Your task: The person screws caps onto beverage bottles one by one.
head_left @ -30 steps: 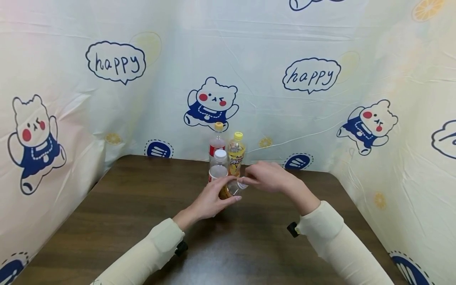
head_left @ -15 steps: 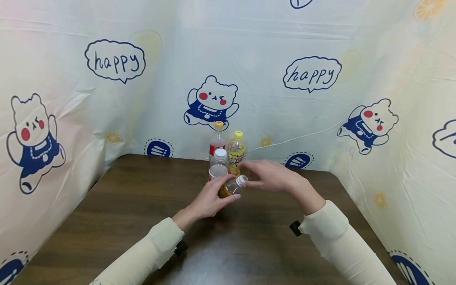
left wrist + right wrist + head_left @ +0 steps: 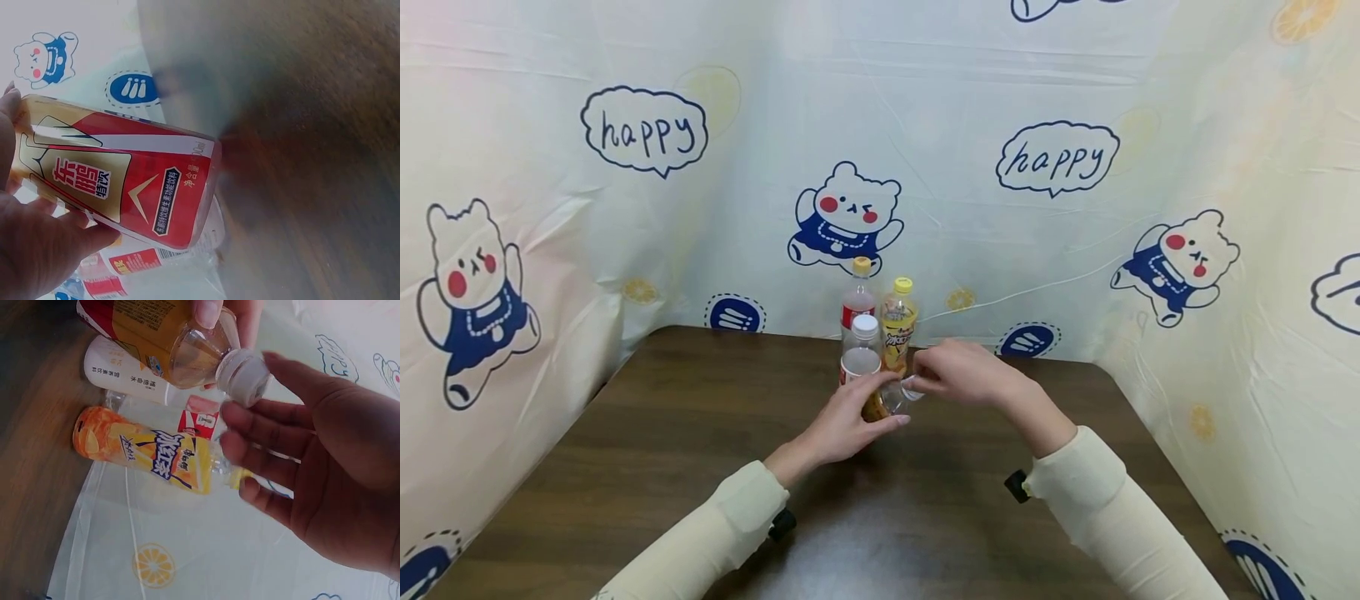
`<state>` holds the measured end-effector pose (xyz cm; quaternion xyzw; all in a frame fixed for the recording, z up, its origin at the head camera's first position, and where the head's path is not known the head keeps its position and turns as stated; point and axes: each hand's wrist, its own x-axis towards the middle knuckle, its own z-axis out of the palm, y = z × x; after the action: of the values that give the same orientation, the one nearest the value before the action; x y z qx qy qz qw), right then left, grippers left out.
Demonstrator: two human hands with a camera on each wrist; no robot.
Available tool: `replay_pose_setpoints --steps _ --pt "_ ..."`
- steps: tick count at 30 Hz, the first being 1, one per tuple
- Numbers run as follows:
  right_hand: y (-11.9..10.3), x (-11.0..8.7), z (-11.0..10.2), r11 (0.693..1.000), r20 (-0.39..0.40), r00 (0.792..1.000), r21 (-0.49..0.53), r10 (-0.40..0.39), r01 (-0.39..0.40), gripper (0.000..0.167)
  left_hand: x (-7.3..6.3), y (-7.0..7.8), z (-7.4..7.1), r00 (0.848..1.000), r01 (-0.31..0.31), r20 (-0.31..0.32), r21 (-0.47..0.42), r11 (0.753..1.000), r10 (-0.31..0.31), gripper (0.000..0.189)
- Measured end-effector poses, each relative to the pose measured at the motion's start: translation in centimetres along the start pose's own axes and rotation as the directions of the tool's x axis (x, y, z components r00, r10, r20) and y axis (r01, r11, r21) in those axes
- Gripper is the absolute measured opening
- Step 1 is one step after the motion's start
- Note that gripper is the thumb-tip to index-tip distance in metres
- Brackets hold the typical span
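My left hand (image 3: 842,425) grips a plastic drink bottle (image 3: 125,169) with a red and gold label. The bottle leans to the right, its clear neck pointing at my right hand (image 3: 962,372). On that neck sits a white cap (image 3: 247,381), which my right thumb and fingers pinch from both sides. Behind the held bottle stands a clear bottle with a white cap (image 3: 860,358), partly covered by my left hand. Beside it is a yellow-labelled iced tea bottle (image 3: 898,333) with a yellow cap. A red-labelled bottle with an orange cap (image 3: 857,312) stands farthest back.
The three standing bottles are grouped close together near the back edge of the dark wooden table (image 3: 715,417). A printed curtain (image 3: 955,217) with cartoon bears hangs right behind the table and along both sides.
Half a second ago my right fingers were spread beside the cap; now they are closed on it again, much as one second ago. My left hand keeps its grip on the bottle.
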<state>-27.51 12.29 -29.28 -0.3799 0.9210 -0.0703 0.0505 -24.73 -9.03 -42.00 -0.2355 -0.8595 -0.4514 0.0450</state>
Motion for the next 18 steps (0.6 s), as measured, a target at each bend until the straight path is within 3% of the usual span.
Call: replay_pose_setpoints --steps 6,12,18 --pt "0.01 -0.23 -0.16 1.0 -0.004 1.0 -0.003 0.029 -0.029 0.027 -0.03 -0.15 0.05 1.0 0.014 -0.009 -0.016 1.0 -0.014 0.067" --pt "-0.11 -0.46 -0.45 0.996 0.015 0.999 0.087 -0.034 0.032 0.041 -0.17 -0.22 -0.07 0.999 0.033 -0.017 -0.021 0.999 -0.034 0.067" --pt "-0.11 -0.16 -0.18 0.993 0.026 0.997 0.092 -0.077 0.074 0.033 -0.17 -0.32 0.02 1.0 0.021 -0.02 -0.011 1.0 -0.022 0.065"
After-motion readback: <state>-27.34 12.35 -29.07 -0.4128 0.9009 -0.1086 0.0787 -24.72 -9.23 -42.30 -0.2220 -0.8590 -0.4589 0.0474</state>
